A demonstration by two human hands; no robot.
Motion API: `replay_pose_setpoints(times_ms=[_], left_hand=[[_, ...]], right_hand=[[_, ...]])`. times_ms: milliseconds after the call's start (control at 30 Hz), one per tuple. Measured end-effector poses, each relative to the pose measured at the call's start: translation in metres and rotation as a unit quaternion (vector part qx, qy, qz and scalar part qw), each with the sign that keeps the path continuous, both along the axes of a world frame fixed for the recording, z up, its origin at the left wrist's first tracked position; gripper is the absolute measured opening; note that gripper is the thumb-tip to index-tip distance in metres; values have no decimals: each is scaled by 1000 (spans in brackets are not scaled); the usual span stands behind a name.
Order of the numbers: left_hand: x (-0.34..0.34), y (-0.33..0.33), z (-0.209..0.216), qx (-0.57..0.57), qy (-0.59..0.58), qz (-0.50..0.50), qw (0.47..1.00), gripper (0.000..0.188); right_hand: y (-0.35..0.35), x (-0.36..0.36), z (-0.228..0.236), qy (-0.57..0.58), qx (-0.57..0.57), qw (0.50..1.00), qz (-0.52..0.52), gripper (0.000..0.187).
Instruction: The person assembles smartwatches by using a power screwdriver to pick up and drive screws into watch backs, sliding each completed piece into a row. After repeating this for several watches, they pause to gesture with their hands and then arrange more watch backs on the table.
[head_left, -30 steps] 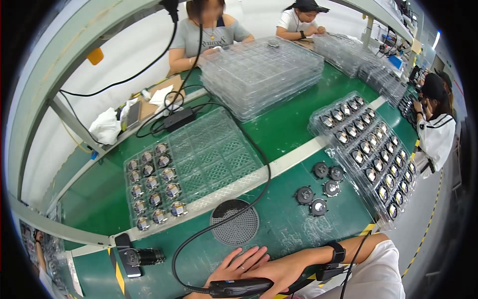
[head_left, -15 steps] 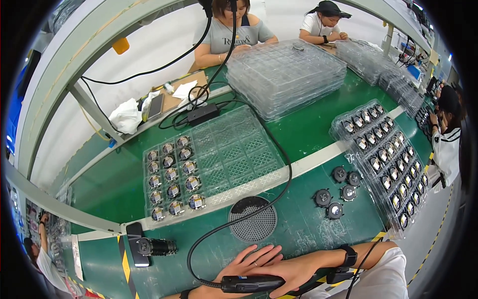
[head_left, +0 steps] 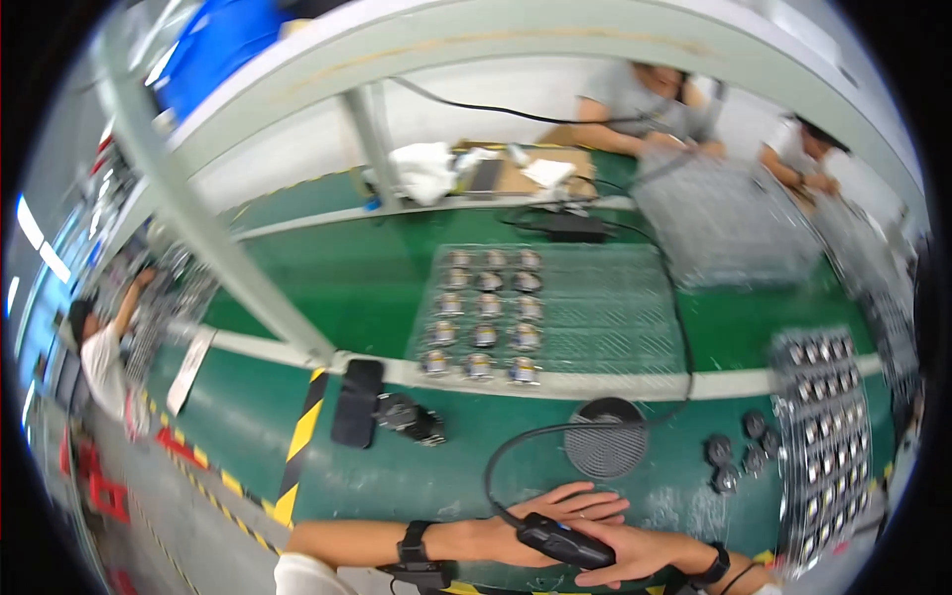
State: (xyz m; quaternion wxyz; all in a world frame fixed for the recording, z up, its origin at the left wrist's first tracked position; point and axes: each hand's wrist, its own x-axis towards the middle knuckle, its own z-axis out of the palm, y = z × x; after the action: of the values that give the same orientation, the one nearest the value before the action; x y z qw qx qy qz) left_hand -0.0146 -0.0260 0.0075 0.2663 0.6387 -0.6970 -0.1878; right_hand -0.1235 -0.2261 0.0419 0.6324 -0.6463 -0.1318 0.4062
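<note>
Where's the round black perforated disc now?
In the head view, the perforated disc lies right of centre on the green table, beyond the left hand, with a black cable crossing it.

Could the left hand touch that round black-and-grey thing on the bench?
Probably yes: the left hand lies close to the round disc, with green bench between them. The black cable crosses the disc, but seems unlikely to block it.
</note>
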Motion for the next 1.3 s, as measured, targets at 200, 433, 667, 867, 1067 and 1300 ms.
replay_pose_setpoints(times_ms=[200, 433, 667, 867, 1067, 1300], left_hand=[[-2, -1, -23, -90, 32, -19, 995, 69], [3, 2, -15, -68, 33, -17, 997, 70], [4, 4, -10, -69, 42, -11, 997, 66], [4, -1, -7, -75, 48, -4, 996, 65], [3, -1, -9, -77, 37, 7, 996, 63], [10, 29, 50, 50, -47, -42, 997, 58]], right_hand=[[7, -1, 16, -71, -19, 995, -73, 86], [8, 1, 18, -84, -96, 990, -60, 89], [6, 0, 9, -117, -104, 986, -51, 89], [1, 2, -1, -149, -40, 988, -30, 70], [-1, 6, -1, -144, -12, 989, -36, 72], [-15, -8, -10, 35, 205, 967, -145, 82]])
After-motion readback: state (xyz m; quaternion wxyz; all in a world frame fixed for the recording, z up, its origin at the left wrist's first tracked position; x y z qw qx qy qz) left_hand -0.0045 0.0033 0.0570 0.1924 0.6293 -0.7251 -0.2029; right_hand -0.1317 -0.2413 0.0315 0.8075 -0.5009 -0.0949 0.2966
